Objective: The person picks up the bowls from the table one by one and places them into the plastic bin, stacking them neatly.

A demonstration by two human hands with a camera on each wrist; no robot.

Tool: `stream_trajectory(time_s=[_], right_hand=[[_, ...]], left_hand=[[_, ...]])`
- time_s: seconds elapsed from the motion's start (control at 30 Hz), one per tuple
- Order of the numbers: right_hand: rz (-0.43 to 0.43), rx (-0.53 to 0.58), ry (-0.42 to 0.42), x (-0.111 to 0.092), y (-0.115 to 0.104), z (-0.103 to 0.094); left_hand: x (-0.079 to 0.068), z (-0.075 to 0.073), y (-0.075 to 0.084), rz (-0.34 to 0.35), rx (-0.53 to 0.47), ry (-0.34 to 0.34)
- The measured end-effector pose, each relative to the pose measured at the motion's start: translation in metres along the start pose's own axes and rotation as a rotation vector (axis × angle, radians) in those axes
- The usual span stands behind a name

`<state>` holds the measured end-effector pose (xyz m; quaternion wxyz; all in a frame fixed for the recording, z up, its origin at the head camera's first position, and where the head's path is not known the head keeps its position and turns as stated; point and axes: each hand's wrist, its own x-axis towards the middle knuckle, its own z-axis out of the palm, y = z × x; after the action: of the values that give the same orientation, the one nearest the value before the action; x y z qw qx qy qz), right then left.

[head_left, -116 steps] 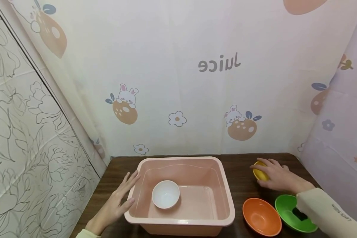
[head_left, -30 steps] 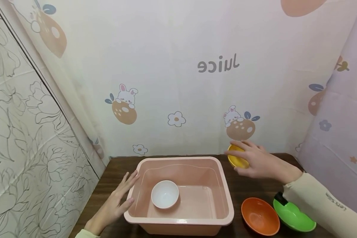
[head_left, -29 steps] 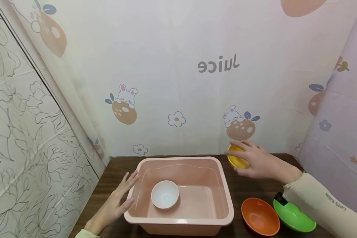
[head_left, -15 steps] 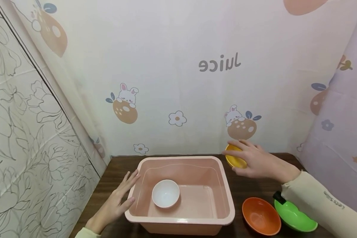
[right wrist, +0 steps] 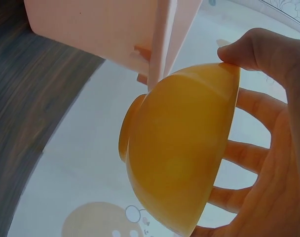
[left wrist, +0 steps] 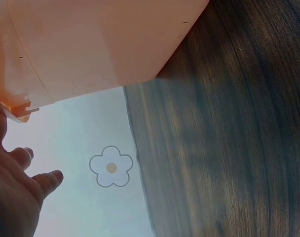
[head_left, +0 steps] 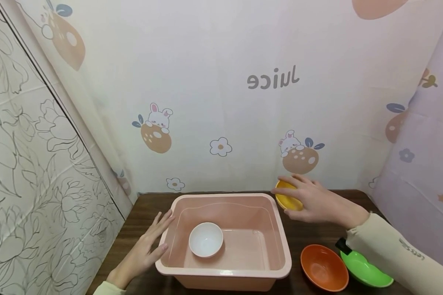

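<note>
My right hand point(head_left: 311, 201) grips a yellow bowl point(head_left: 288, 197) by its rim, just beyond the back right corner of a pink plastic basin point(head_left: 225, 273). In the right wrist view the yellow bowl point(right wrist: 182, 148) is tipped on its side, thumb at one end of the rim and fingers spread along it; its foot points toward the basin point(right wrist: 91, 29). My left hand point(head_left: 142, 252) rests with fairly straight fingers at the basin's left rim. Inside the basin, toward the left, sits a white bowl point(head_left: 206, 240).
Right of the basin, an orange bowl point(head_left: 324, 268) stands on the dark wooden table point(head_left: 310, 233). Beside it is a green bowl point(head_left: 367, 270), partly covered by my right sleeve point(head_left: 391, 250) and a black wrist strap piece point(head_left: 342, 246). A patterned curtain point(head_left: 221, 102) hangs behind the table.
The yellow bowl has left its spot at the right back of the table and travelled leftward in my right hand to the basin's corner. My left hand has stayed at the rim.
</note>
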<state>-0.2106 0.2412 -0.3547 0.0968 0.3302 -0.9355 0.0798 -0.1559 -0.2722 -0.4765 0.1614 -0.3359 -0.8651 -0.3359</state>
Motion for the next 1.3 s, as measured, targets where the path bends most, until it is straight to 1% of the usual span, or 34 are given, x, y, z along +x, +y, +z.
stream_trajectory(time_s=[0.1, 0.27, 0.47, 0.77, 1.03, 1.13, 1.3], right_hand=[[0.0, 0.011, -0.004, 0.001, -0.003, -0.001], [-0.015, 0.024, 0.017, 0.003, -0.008, -0.002], [-0.032, 0.011, 0.026, 0.007, -0.01, 0.0], [-0.045, -0.001, 0.017, 0.011, -0.016, -0.002], [-0.09, 0.004, 0.042, 0.019, -0.021, -0.003], [-0.094, 0.006, 0.035, 0.021, -0.024, -0.002], [-0.102, 0.023, 0.018, 0.026, -0.029, -0.002]], left_hand=[[0.0, 0.0, 0.001, -0.001, -0.004, 0.0], [-0.001, 0.0, 0.0, 0.003, -0.013, -0.001], [0.0, 0.001, 0.001, 0.005, -0.011, -0.001], [-0.001, -0.001, 0.002, 0.004, -0.019, -0.004], [0.001, 0.0, 0.002, 0.001, -0.011, -0.008], [0.001, 0.001, 0.001, -0.002, -0.004, -0.006], [0.001, 0.0, 0.0, 0.005, -0.025, -0.001]])
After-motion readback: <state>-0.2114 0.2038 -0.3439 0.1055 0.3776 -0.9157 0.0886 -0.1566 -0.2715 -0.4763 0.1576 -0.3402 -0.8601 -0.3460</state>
